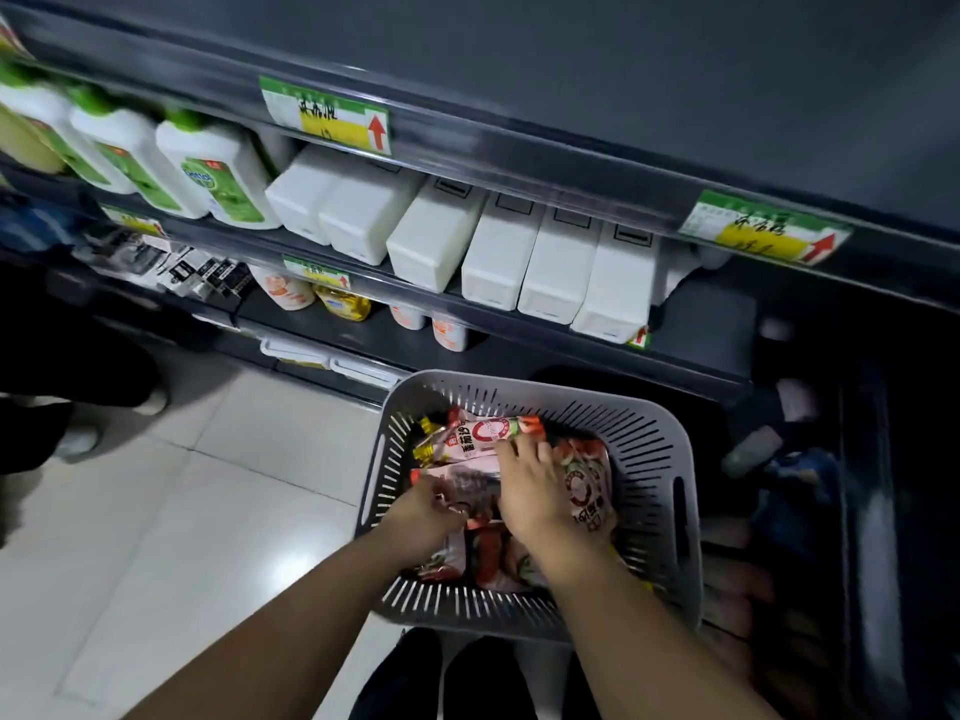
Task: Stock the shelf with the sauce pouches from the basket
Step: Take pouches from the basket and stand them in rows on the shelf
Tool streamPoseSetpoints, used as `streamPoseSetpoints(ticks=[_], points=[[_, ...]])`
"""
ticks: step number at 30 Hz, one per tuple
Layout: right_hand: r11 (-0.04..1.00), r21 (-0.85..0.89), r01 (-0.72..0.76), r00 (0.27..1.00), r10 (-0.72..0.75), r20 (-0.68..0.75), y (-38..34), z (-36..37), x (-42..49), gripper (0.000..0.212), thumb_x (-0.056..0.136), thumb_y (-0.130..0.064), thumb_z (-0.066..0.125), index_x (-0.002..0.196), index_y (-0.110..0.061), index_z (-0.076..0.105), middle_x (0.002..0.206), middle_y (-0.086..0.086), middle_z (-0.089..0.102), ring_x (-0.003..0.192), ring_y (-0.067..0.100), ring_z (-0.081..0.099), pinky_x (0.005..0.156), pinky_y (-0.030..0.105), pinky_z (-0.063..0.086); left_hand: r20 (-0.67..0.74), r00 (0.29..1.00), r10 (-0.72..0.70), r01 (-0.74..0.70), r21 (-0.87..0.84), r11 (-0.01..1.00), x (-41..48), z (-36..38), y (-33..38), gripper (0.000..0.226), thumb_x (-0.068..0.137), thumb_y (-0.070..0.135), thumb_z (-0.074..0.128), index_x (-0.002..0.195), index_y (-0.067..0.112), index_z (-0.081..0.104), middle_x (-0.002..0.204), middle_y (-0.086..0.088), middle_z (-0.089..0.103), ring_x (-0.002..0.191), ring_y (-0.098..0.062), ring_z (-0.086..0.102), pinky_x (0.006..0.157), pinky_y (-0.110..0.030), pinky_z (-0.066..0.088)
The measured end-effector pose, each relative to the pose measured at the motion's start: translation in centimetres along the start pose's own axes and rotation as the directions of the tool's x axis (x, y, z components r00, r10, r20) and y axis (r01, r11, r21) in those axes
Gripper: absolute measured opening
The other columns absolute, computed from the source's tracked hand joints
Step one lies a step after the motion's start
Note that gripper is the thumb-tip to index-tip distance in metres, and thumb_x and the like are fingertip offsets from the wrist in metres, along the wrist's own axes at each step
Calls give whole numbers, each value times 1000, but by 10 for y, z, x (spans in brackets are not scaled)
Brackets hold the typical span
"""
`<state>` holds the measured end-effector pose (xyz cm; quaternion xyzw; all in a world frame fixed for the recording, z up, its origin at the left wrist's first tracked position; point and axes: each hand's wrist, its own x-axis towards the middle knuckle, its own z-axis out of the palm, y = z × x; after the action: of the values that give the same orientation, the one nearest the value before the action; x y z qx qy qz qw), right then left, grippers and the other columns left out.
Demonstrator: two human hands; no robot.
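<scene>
My left hand [428, 506] is curling its fingers round the near edge of a pink pouch [470, 483], gripping it. My right hand [532, 493] is lying palm down just beside it, its bent fingertips touching a pouch further out; I cannot tell whether they are closing on it or only pressing. Under and around both hands the sauce pouches [589, 491] are lying heaped in the grey slotted basket [644, 433], whose walls are ringing my wrists. Below my forearms my dark shoes [483, 678] are showing on the pale tiled floor [182, 511]. Beyond my fingertips the dark shelf [701, 324] is running across, with white cartons [493, 252] standing in a row, green-capped bottles [218, 179] further left, and a green and yellow price tag [327, 114] above them.
</scene>
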<state>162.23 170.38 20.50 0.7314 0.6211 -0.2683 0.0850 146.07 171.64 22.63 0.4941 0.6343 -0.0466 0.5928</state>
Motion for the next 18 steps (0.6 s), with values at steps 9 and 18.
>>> streamPoseSetpoints(ticks=[9, 18], points=[[956, -176, 233, 960, -198, 197, 0, -4, -12, 38, 90, -5, 53, 124, -21, 61, 136, 3, 56, 133, 28, 44, 118, 54, 16, 278, 923, -264, 384, -658, 648, -1, 26, 4, 19, 94, 38, 58, 101, 22, 66, 115, -9, 61, 100, -25, 59, 87, -38, 47], [868, 416, 269, 886, -393, 246, -23, -2, -53, 9, 89, -21, 59, 82, -17, 64, 86, 6, 61, 85, 23, 61, 71, 35, 45, -25, 929, -369, 193, -818, 542, 5, 40, -4, 37, 95, -1, 54, 132, 0, 52, 120, -30, 63, 102, -40, 64, 87, -52, 54]])
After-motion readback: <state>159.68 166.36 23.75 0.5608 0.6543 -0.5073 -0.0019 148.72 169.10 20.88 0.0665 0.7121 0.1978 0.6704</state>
